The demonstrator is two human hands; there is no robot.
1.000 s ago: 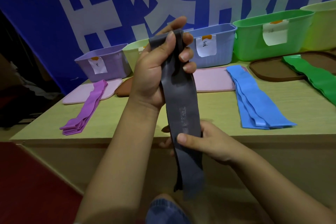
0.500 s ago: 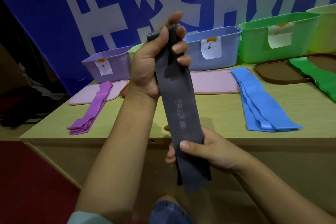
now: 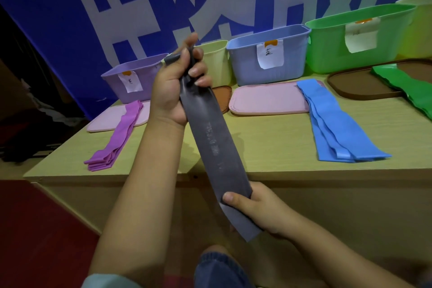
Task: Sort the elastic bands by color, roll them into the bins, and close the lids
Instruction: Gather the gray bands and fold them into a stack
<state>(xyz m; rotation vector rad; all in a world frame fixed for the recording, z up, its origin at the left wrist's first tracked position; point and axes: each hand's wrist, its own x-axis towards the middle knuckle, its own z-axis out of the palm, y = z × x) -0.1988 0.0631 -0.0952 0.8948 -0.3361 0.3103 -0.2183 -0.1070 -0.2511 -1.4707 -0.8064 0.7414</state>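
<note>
Grey band: the grey band (image 3: 214, 145) is up in the air in front of the counter (image 3: 268, 147), stretched flat between both hands.

Left hand: the left hand (image 3: 174, 91) is wrapped tight round the top end of the band, fingers curled over it.

Right hand: the right hand (image 3: 254, 206) pinches the band near its bottom end, thumb on the front. A short bit of band sticks out below this hand.

Long way of the band: it runs from the left hand, up and far, down to the right hand, low and close to the body. It leans a little to the right as it goes down.

Which hand is nearer the bins: the left hand. The pale yellow bin (image 3: 216, 61) sits just behind it, between the purple bin (image 3: 133, 75) and the blue bin (image 3: 268, 54).

Other bands: the purple bands (image 3: 117, 140) lie left of the left hand, the blue bands (image 3: 336, 131) lie right of it.

Next move, my guess: rolling could start at the loose bottom end by the right hand and go up toward the left hand.
</note>
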